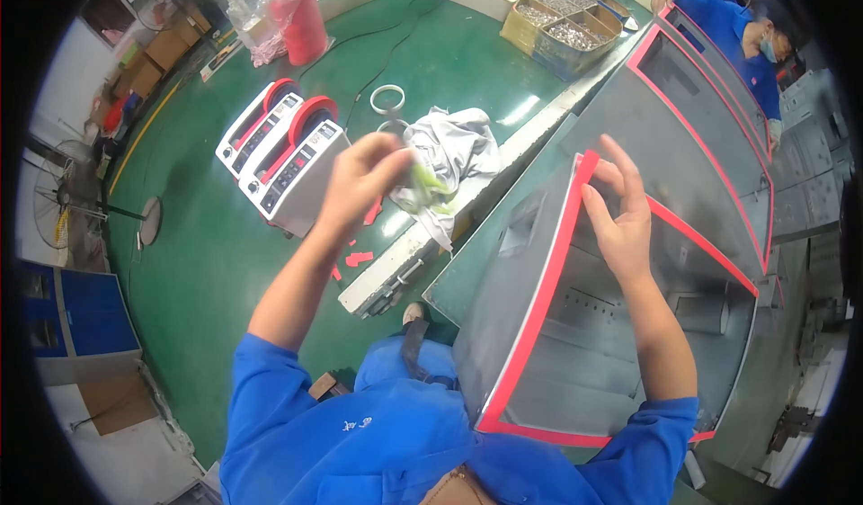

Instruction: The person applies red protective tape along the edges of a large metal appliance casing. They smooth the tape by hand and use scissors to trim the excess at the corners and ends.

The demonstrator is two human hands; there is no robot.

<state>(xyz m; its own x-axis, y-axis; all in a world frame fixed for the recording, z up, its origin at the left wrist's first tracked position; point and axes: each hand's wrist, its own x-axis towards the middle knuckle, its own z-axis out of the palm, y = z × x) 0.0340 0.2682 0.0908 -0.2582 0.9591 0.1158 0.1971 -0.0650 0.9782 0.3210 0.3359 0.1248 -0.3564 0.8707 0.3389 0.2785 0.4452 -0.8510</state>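
A grey metal cabinet shell point(512, 271) stands before me, its open face edged with red tape point(550, 289). My right hand point(625, 222) is at the top left corner of that face, thumb and bent fingers by the tape, forefinger raised. The fingers are apart and appear to hold nothing. My left hand point(367, 177) is raised to the left of the cabinet, fingers curled closed. Beside its fingertips is a pale green smear point(427, 181), too blurred to name. Behind it, a whitish cloth point(463, 145) lies on the bench edge.
Two white tape dispensers point(292, 177) with red rolls stand at left. A tape ring point(387, 99) lies near the cloth. Bins of small metal parts point(575, 33) are at the back. At right, a co-worker point(733, 42) handles another red-edged grey shell point(692, 109). A fan point(148, 220) stands far left.
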